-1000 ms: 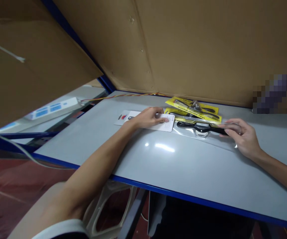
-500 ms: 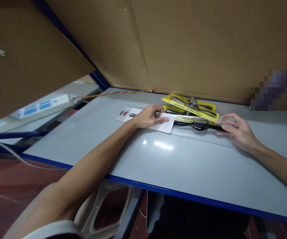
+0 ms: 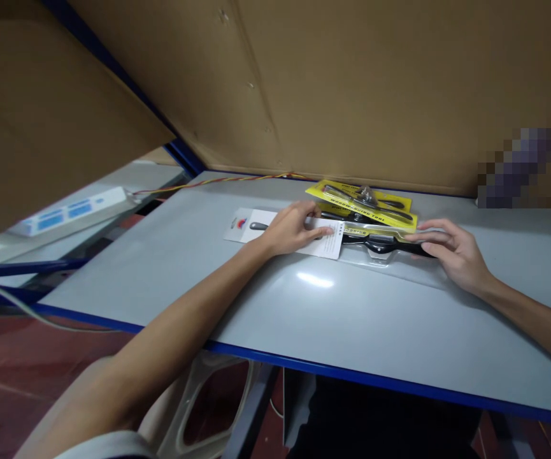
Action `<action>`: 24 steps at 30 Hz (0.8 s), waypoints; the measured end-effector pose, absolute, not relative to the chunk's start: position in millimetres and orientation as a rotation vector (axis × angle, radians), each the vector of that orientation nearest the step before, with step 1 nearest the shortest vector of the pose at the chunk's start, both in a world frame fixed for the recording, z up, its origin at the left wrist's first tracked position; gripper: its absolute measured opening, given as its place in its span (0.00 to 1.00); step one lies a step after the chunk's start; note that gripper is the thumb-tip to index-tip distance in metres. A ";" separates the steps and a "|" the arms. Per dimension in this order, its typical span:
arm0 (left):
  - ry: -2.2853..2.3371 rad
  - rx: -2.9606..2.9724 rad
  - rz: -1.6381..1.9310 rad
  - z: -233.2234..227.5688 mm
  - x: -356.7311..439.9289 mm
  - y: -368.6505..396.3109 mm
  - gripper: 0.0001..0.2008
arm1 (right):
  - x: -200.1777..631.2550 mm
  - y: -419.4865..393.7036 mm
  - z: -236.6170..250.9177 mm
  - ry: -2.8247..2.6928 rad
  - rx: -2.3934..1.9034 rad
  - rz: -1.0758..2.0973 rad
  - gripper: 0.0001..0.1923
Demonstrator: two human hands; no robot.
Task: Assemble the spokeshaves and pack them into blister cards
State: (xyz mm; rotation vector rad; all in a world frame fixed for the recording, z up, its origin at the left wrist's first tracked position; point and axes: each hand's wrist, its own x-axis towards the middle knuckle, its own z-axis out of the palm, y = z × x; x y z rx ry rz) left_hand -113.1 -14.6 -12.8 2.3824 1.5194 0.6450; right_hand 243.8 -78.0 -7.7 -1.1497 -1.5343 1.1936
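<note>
My left hand (image 3: 294,228) lies over a white printed card (image 3: 320,248), its thumb and fingers pressing on it. Clear plastic shows at the card's left end, beside a printed logo and a dark handle shape. The card's right edge overlaps a black spokeshave (image 3: 383,244), hiding its left part. Beneath the spokeshave spreads a clear plastic blister (image 3: 399,271), flat on the table. At the other end, my right hand (image 3: 457,255) closes thumb and fingers around the spokeshave's right handle and the plastic edge. Just behind lie yellow-carded woodworking tool packs (image 3: 361,205), partly stacked.
The grey table (image 3: 332,325) has a blue front edge. Cardboard panels (image 3: 375,89) stand behind and at left. A white power strip (image 3: 74,210) sits on the side surface, with a red-yellow wire (image 3: 237,180) along the back. A pixelated patch covers something at right.
My left hand and the white card have shifted slightly right, over more of the spokeshave's left side. My right hand stays on the right handle. The view has turned a little.
</note>
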 end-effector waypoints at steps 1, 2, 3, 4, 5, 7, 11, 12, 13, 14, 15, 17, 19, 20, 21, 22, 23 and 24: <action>1.502 2.376 0.660 -13.6 -111.9 -14.2 0.31 | 242.6 -79.5 -7.1 -1.538 -1.153 1.181 0.19; 1.490 2.371 0.672 -14.3 -110.2 -14.1 0.31 | 241.1 -80.9 -6.6 -1.544 -1.161 1.163 0.20; 1.484 2.371 0.683 -14.7 -107.8 -14.4 0.31 | 239.5 -82.3 -6.4 -1.554 -1.171 1.147 0.20; 1.483 2.373 0.698 -14.9 -104.5 -15.2 0.30 | 237.9 -83.6 -6.4 -1.568 -1.180 1.138 0.21; 1.483 2.371 0.717 -14.8 -100.4 -16.6 0.30 | 236.3 -84.9 -6.5 -1.585 -1.184 1.138 0.22; 1.465 2.350 0.775 -14.0 -90.5 -21.2 0.27 | 233.4 -87.2 -6.5 -1.618 -1.179 1.174 0.24; 1.391 2.257 0.964 -11.6 -72.8 -33.2 0.23 | 228.9 -91.9 -3.2 -1.541 -1.149 1.406 0.27; 1.364 2.235 1.006 -11.2 -69.8 -35.9 0.22 | 227.6 -93.0 -1.8 -1.497 -1.131 1.493 0.27; 1.328 2.216 1.042 -10.9 -67.2 -38.4 0.21 | 226.1 -94.0 -0.5 -1.455 -1.109 1.578 0.27; 1.283 2.201 1.070 -10.8 -64.5 -40.8 0.21 | 224.4 -94.7 0.4 -1.420 -1.085 1.653 0.28; 1.234 2.193 1.090 -10.7 -61.3 -43.1 0.21 | 222.7 -95.0 0.7 -1.396 -1.058 1.714 0.29; 1.139 2.207 1.124 -10.7 -51.4 -48.1 0.22 | 219.8 -94.6 -0.6 -1.372 -0.997 1.799 0.33; 1.045 2.253 1.154 -10.2 -35.2 -53.3 0.24 | 218.1 -92.8 -4.4 -1.365 -0.949 1.837 0.35; 0.985 2.281 1.171 -9.7 -24.8 -55.9 0.25 | 217.9 -91.7 -6.7 -1.357 -0.938 1.839 0.36; 0.914 2.307 1.185 -9.0 -13.4 -58.2 0.26 | 218.0 -90.5 -8.9 -1.343 -0.935 1.831 0.36; 0.835 2.331 1.195 -8.2 -1.4 -60.2 0.27 | 218.3 -89.2 -10.9 -1.322 -0.938 1.808 0.35; 0.765 2.353 1.197 -7.4 10.2 -61.8 0.27 | 218.6 -88.0 -12.5 -1.293 -0.940 1.774 0.35; 0.718 2.366 1.193 -6.6 20.9 -63.0 0.26 | 218.9 -86.9 -13.6 -1.260 -0.939 1.738 0.34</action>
